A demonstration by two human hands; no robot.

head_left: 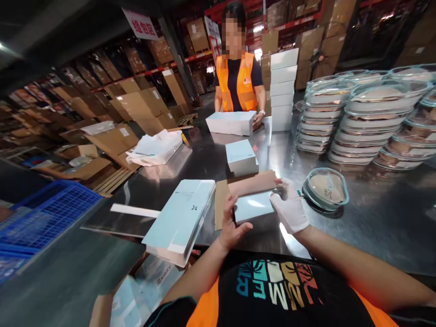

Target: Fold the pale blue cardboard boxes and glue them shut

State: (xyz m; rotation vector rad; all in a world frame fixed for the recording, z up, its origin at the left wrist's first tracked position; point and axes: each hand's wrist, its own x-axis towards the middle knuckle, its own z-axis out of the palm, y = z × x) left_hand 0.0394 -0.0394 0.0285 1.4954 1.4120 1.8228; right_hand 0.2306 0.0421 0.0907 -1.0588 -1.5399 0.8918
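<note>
A small pale-blue box [254, 206] is in front of my body at the table edge, held between my two hands. My bare left hand [233, 222] grips its left side, thumb across the near edge. My right hand [291, 206], in a white glove, holds the right side, its fingertips also reaching a brown cardboard piece [252, 183] along the box's far side. Just beyond stands another small pale-blue box [241, 152]. To the left lies a long pale-blue box [182, 213] with a small black mark. A lidded glass container [326, 188] sits right of my gloved hand.
Across the metal table [207, 154], a person in an orange vest [237, 84] handles a long white box [231, 123]. Stacked lidded glass containers [378, 118] fill the right; white boxes [284, 86] are piled behind. Blue crates [47, 218] stand at left, a white paper stack [158, 147] nearer.
</note>
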